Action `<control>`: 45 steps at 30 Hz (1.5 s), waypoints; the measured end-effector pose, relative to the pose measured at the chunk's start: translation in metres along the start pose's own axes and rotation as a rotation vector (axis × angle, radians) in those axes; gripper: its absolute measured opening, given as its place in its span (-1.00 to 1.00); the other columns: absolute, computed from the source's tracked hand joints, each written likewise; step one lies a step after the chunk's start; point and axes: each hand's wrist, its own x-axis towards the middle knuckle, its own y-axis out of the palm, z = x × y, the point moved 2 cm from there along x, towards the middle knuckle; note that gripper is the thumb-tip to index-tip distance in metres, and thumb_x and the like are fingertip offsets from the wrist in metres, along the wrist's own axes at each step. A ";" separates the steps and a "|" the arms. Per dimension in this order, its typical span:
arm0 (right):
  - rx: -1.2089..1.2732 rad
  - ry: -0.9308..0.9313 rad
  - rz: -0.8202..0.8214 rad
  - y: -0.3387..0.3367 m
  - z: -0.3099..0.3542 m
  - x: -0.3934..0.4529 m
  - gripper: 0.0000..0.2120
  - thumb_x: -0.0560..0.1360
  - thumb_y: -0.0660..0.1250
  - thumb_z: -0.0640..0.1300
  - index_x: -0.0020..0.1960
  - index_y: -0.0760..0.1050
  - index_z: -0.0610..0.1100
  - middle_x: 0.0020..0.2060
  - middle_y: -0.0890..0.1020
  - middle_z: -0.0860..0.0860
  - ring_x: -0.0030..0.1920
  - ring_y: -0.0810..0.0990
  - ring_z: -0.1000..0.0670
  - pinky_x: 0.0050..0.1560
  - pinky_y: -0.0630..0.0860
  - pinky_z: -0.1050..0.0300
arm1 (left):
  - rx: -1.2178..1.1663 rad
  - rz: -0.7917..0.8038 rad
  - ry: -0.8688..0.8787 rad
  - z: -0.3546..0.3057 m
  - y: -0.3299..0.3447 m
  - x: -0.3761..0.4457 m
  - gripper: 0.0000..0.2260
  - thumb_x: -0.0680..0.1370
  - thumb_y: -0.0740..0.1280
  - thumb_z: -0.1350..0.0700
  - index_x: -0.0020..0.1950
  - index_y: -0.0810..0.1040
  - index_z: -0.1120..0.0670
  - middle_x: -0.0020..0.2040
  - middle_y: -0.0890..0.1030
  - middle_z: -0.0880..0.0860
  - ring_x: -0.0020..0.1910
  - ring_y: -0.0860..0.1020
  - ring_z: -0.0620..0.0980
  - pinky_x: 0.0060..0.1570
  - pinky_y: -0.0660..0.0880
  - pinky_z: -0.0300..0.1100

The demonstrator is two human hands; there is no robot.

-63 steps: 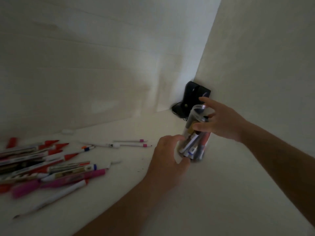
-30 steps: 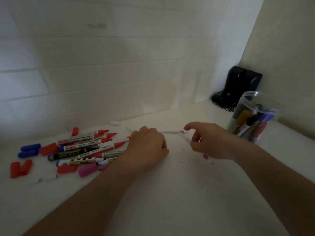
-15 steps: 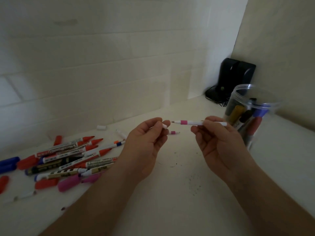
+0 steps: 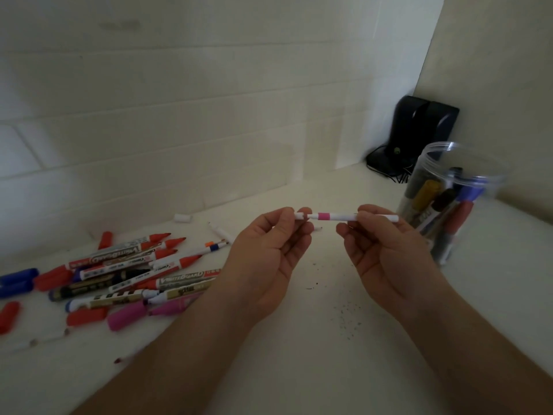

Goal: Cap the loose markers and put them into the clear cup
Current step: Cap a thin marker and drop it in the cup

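Markers (image 4: 125, 274) lie in a loose heap to the outer side of the left hand (image 4: 269, 259), many with bare tips, and red, blue and pink caps (image 4: 18, 280) are scattered round them. The clear cup (image 4: 449, 202) stands just beyond the right hand (image 4: 386, 256), holding several capped markers upright. Between the two hands, raised above the counter, is a thin white pen with a pink band (image 4: 344, 216). The right hand pinches its barrel between thumb and fingertips; the left pinches a small white cap (image 4: 299, 216) at the pen's tip, with the other fingers loosely curled. Whether the cap is fully seated cannot be told.

The likely fault here is a cap pushed on crooked: it would sit half-on and fall off in the cup. A slip of so thin a barrel could also drop it onto the counter.

The white counter (image 4: 299, 339) bears dark specks near the right wrist. Pale tiled walls (image 4: 179, 115) meet in a corner beyond the cup, where a black device (image 4: 419, 130) stands.
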 end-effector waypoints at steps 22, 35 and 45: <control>-0.015 0.007 0.021 -0.005 0.004 0.000 -0.89 0.60 0.30 -0.32 -0.02 0.58 -0.17 -0.14 0.71 -0.17 -0.19 0.72 -0.09 -0.23 0.65 0.20 | 0.698 -0.009 0.421 -0.008 0.001 -0.011 -0.66 0.54 0.47 0.23 0.22 0.45 -0.03 -0.05 0.75 -0.11 -0.07 0.69 -0.17 -0.04 0.58 -0.35; -0.158 -0.055 0.025 -0.009 0.004 0.002 -0.87 0.61 0.31 -0.33 -0.03 0.59 -0.15 -0.18 0.72 -0.13 -0.18 0.72 -0.09 -0.18 0.65 0.17 | 0.962 -0.045 0.537 -0.012 -0.005 -0.011 -0.63 0.54 0.49 0.18 0.20 0.43 -0.13 -0.05 0.73 -0.22 -0.04 0.67 -0.19 0.03 0.56 -0.31; -0.347 -0.144 0.084 -0.009 -0.003 -0.001 -0.92 0.60 0.34 -0.24 0.03 0.62 -0.15 -0.14 0.73 -0.14 -0.13 0.72 -0.10 -0.11 0.60 0.11 | 1.194 -0.075 0.585 -0.015 -0.005 -0.014 -0.60 0.52 0.52 0.10 0.20 0.42 -0.23 -0.09 0.70 -0.30 -0.08 0.63 -0.35 -0.08 0.43 -0.57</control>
